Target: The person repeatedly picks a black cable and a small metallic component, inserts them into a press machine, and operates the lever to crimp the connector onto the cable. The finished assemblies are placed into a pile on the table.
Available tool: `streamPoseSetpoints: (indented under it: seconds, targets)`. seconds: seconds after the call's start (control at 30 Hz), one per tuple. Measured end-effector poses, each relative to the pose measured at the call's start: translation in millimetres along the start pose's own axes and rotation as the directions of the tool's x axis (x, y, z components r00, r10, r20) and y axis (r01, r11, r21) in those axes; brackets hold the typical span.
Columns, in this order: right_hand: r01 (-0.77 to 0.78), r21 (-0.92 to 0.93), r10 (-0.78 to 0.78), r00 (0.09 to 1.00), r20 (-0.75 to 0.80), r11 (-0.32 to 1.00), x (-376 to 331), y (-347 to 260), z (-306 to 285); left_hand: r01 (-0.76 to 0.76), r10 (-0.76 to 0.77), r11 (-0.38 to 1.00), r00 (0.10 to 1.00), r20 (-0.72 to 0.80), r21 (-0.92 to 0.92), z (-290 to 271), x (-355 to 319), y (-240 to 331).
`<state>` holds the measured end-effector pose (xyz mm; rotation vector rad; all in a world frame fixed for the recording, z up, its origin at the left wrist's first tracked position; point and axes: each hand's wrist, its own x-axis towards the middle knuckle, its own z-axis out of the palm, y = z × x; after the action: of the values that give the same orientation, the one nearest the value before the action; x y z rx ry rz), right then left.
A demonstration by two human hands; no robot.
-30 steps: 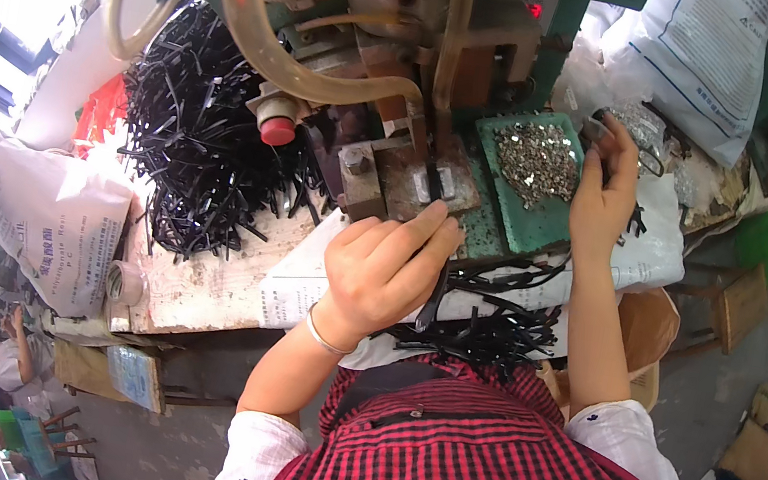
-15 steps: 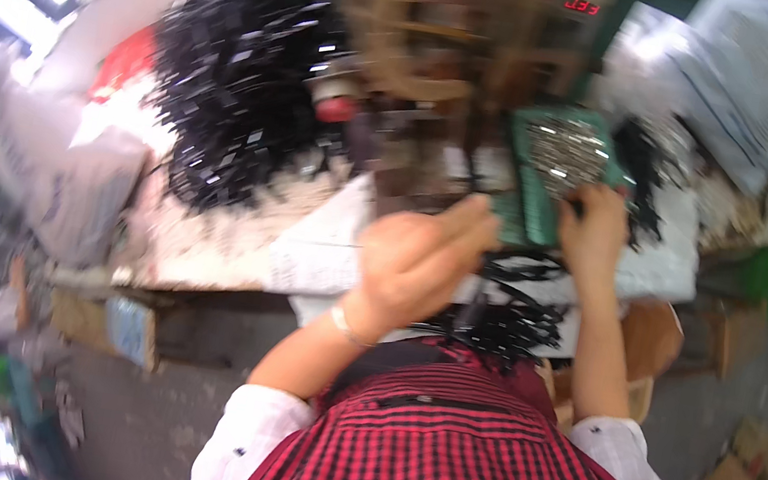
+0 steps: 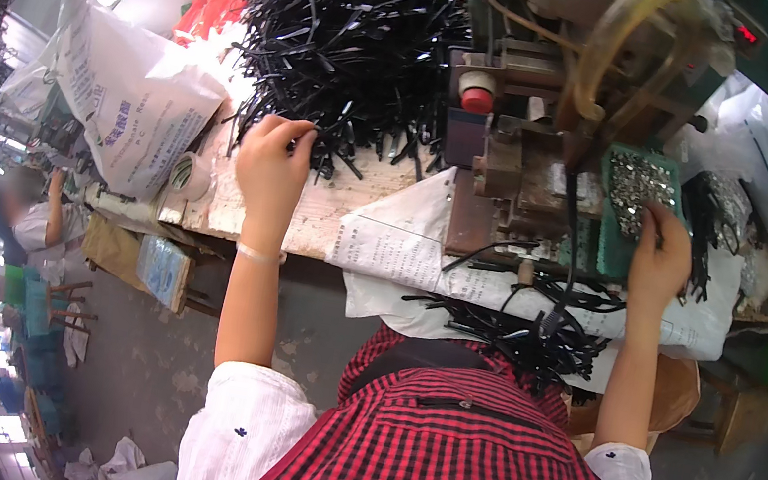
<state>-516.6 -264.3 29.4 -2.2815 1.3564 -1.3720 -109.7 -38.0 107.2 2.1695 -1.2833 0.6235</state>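
Observation:
At the near left edge of a large heap of thin black straps (image 3: 356, 35), my left hand (image 3: 270, 167) has its fingers pinched together. A dark bit shows by the fingertips, but what they hold is not clear. My right hand (image 3: 659, 259) bends over a green tray (image 3: 615, 255) of small shiny metal pieces (image 3: 642, 185). Its thumb and fingers are closed at the near side of those pieces, and anything between them is hidden. Between my hands stands a worn metal bench press (image 3: 529, 178), with a black strap (image 3: 570, 229) hanging down at its front.
A red button (image 3: 476, 100) sits on the machine's left side. More black straps (image 3: 530, 334) lie at the table's front edge on a white sack (image 3: 394, 237). A roll of tape (image 3: 190, 176) and a printed sack (image 3: 139, 106) are at left. Dark straps (image 3: 717, 217) lie right of the tray.
My left hand has gone from in front of the machine leftward to the strap heap. My right hand stays by the tray. The whole view has shifted, and the blur is gone.

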Motion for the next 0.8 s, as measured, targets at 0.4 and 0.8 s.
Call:
streamPoseSetpoints:
  seconds: [0.4, 0.8]
  targets:
    - [-0.172, -0.116, 0.163, 0.983, -0.086, 0.978, -66.9, 38.2, -62.6, -0.074, 0.077, 0.981, 0.997, 0.006, -0.180, 124.3, -45.1, 15.2]
    - [-0.076, 0.570, 0.073, 0.997, 0.028, 0.818, 35.5, -95.1, 15.8, 0.145, -0.245, 0.458, 0.969, 0.032, -0.877, 112.4, -33.0, 84.1]
